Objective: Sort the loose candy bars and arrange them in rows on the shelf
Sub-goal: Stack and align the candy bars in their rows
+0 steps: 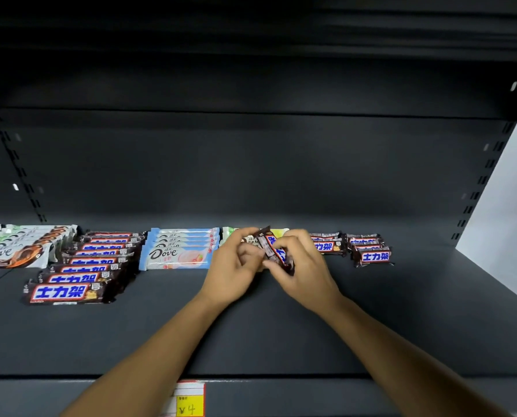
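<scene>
Currently held: small brown candy bar (276, 251), tilted, just above mid-shelf (251, 326).
Left hand (236, 260): fingers curled, pinching bar's left side.
Right hand (302, 266): pinching the other side.
Technique: turn label up, lay flush beside small brown rows (368, 249) at right.
Shelf contents: long brown row (79, 266), blue Dove row (180, 248), loose bars (230, 233) behind hands.
</scene>
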Demonstrator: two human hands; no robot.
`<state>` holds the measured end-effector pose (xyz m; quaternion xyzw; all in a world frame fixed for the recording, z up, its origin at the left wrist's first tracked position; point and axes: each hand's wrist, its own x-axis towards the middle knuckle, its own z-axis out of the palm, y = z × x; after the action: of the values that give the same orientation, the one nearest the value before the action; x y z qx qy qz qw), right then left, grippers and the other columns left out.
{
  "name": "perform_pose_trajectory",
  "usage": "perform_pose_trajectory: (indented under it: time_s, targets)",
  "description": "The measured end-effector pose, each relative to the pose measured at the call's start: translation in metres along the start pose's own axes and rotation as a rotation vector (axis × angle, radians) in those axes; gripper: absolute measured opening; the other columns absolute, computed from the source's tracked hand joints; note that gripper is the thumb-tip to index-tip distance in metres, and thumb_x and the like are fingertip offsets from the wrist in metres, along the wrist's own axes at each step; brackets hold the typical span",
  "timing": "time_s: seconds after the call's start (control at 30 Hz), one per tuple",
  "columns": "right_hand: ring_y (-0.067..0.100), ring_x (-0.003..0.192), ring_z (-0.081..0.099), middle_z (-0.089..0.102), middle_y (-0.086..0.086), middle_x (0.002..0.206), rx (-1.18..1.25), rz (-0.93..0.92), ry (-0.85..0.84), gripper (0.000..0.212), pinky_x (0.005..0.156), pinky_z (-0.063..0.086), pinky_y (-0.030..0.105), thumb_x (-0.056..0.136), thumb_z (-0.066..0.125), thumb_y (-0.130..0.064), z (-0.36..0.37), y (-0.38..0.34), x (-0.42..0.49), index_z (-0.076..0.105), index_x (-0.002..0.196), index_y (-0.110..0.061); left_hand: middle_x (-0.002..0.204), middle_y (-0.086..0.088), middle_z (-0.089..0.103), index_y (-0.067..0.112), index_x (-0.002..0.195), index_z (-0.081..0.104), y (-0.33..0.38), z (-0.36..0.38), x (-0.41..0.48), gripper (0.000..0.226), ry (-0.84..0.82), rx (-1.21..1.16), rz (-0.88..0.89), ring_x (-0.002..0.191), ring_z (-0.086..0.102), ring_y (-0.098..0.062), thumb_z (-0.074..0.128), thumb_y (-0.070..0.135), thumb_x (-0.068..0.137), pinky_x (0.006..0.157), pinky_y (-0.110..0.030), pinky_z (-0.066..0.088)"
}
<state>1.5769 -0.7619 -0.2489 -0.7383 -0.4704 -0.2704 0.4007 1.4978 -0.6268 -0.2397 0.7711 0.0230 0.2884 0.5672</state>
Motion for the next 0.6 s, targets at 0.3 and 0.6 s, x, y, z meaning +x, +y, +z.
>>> perform_pose_trajectory:
  time_s: [0.3, 0.6]
  targets:
    - [0.007, 0.097, 0.05, 0.051, 0.01, 0.119, -0.017, -0.108, -0.143, 0.047, 0.088, 0.041, 0.016, 0.085, 0.033, -0.006, -0.002, -0.004, -0.002, 0.054, 0.126, 0.0, 0.08, 0.001, 0.064, 0.025, 0.123, 0.057, 0.002, -0.008, 0.002, 0.034, -0.061, -0.364, -0.282, 0.077, 0.066, -0.017, 0.049, 0.007, 0.096, 0.073, -0.027, 0.054]
    - [0.013, 0.085, 0.054, 0.05, 0.005, 0.106, -0.131, -0.246, -0.141, 0.04, 0.08, 0.047, 0.023, 0.087, 0.053, -0.006, 0.0, -0.007, -0.002, 0.055, 0.127, -0.01, 0.089, -0.005, 0.068, 0.016, 0.112, 0.06, 0.0, -0.012, 0.004, 0.022, -0.051, -0.416, -0.347, 0.074, 0.062, -0.017, 0.051, 0.007, 0.094, 0.074, -0.035, 0.05]
